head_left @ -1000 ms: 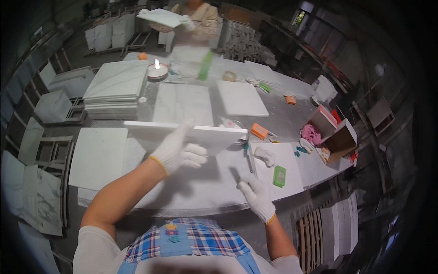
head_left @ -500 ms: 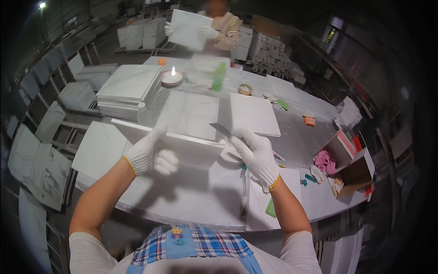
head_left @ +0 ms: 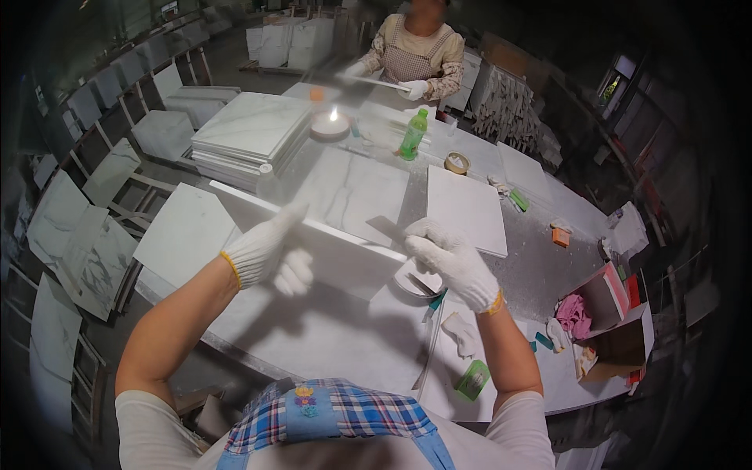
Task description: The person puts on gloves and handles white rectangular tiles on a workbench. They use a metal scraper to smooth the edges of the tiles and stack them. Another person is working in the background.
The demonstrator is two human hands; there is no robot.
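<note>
My gloved left hand (head_left: 270, 249) is closed on a white tile (head_left: 333, 262), thumb over its upper edge. The tile is tilted on edge above the table. In my gloved right hand (head_left: 456, 262) is a flat metal scraper (head_left: 384, 229), its blade beside the tile's right end. Just below that hand sits a round white dish (head_left: 405, 276) with a dark blade lying in it. A grey-veined marble tile (head_left: 356, 192) lies flat beyond the held one, and a plain white tile (head_left: 466, 207) lies to its right.
A stack of tiles (head_left: 249, 133) stands left. Farther back are a green bottle (head_left: 413, 135), a tape roll (head_left: 457, 162) and a dish with a bright light (head_left: 330, 125). An open cardboard box (head_left: 623, 345) stands right. Across the table, a co-worker (head_left: 423, 55) holds a tile.
My view has shifted, so the table sits farther right in it. Both hands keep hold of the tile and scraper. The co-worker's tile has gone from upright to nearly level.
</note>
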